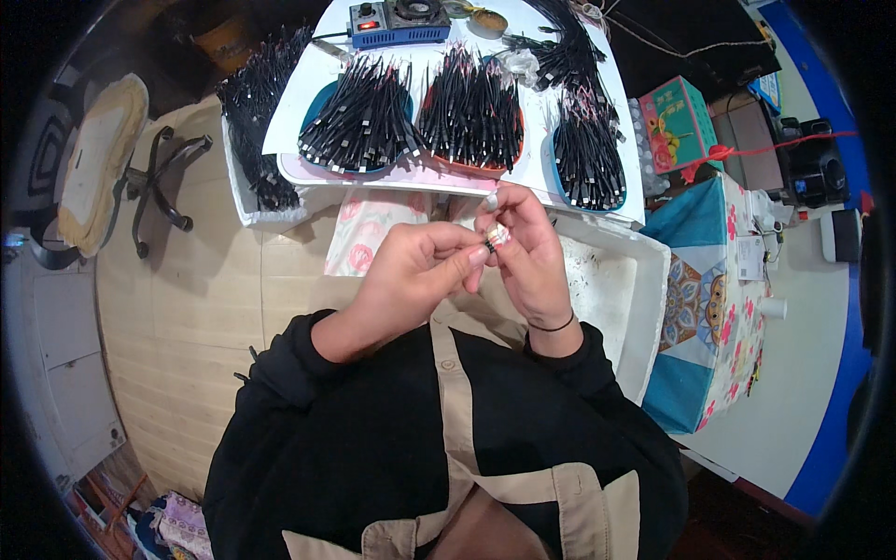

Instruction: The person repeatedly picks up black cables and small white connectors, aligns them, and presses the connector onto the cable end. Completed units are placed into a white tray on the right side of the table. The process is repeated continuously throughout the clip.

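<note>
My left hand (411,266) and my right hand (534,261) meet in front of my chest, below the edge of the white table (373,194). Thumb and fingers of the left are pinched on a small black piece (490,247), too small and covered to name. The right hand's fingertips close in on the same spot, and whitish wrapping (499,233) shows at them. What the right fingers grip is hidden. Beyond the hands, bundles of short black cables with metal plugs stand in a blue-rimmed container (311,110), an orange container (485,174) and another blue container (563,187).
At the table's back stands a blue solder pot (401,37) with a lit red switch, beside a small round tin (487,22). White foam boxes flank me, one with cables (245,191), one at right (644,317). A wheeled chair (103,168) is at left, a green carton (677,126) at right.
</note>
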`<move>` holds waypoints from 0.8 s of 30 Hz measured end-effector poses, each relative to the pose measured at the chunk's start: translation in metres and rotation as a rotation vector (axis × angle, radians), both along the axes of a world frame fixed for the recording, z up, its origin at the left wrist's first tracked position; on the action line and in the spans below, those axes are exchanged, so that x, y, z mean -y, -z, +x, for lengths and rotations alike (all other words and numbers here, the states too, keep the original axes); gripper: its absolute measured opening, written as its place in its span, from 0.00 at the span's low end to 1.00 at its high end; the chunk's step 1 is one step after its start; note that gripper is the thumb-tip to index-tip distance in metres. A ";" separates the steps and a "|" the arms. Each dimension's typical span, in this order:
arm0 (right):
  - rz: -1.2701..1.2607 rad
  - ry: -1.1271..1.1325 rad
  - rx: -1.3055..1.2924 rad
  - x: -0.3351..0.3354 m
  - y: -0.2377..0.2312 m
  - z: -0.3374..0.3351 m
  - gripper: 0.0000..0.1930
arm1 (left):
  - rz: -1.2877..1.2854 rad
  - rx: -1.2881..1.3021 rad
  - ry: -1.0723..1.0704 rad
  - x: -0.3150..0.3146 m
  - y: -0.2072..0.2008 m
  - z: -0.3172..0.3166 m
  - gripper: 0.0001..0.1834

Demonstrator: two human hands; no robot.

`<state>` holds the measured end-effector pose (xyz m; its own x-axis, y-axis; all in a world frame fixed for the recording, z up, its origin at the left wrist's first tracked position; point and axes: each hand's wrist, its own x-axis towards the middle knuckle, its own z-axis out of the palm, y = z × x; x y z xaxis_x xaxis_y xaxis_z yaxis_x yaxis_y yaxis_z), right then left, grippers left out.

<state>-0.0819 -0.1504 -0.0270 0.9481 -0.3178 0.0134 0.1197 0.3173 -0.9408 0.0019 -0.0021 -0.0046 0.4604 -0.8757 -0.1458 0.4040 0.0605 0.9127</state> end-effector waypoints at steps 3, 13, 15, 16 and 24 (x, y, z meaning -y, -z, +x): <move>-0.022 -0.031 -0.004 0.011 -0.008 -0.002 0.09 | -0.015 -0.003 -0.009 -0.001 0.000 -0.001 0.09; -0.786 0.015 0.080 0.012 -0.020 -0.026 0.07 | 0.023 -0.039 0.071 -0.009 -0.005 -0.009 0.09; -0.408 0.288 0.147 0.027 -0.022 -0.025 0.05 | 0.018 -0.067 0.079 -0.014 -0.007 -0.007 0.09; -0.417 0.363 0.167 0.035 -0.027 -0.029 0.07 | 0.006 -0.081 0.086 -0.018 -0.008 -0.003 0.09; -1.375 -0.027 0.411 0.039 -0.050 -0.034 0.15 | 0.009 -0.168 0.226 -0.015 -0.010 0.003 0.09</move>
<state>-0.1164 -0.1899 0.0228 0.8068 0.1904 0.5593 0.4624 -0.7927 -0.3973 0.0044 0.0130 0.0058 0.2225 -0.9518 -0.2113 0.5518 -0.0557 0.8321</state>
